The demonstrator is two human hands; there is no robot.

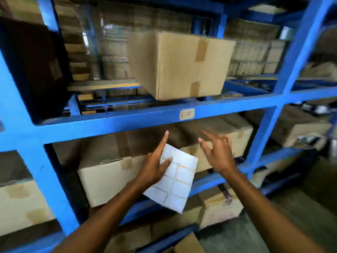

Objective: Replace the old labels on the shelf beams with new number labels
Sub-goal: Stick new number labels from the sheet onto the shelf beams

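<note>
A small pale label with red handwriting is stuck on the blue shelf beam a little right of centre. Below the beam my left hand holds a white sheet of labels, thumb on its face and index finger pointing up toward the beam. My right hand hovers beside the sheet, fingers spread, holding nothing, just under the beam and below the label.
A large cardboard box sits on the shelf above the beam. More boxes fill the shelf below, behind my hands. Blue uprights stand right and left. A dark box is at the upper left.
</note>
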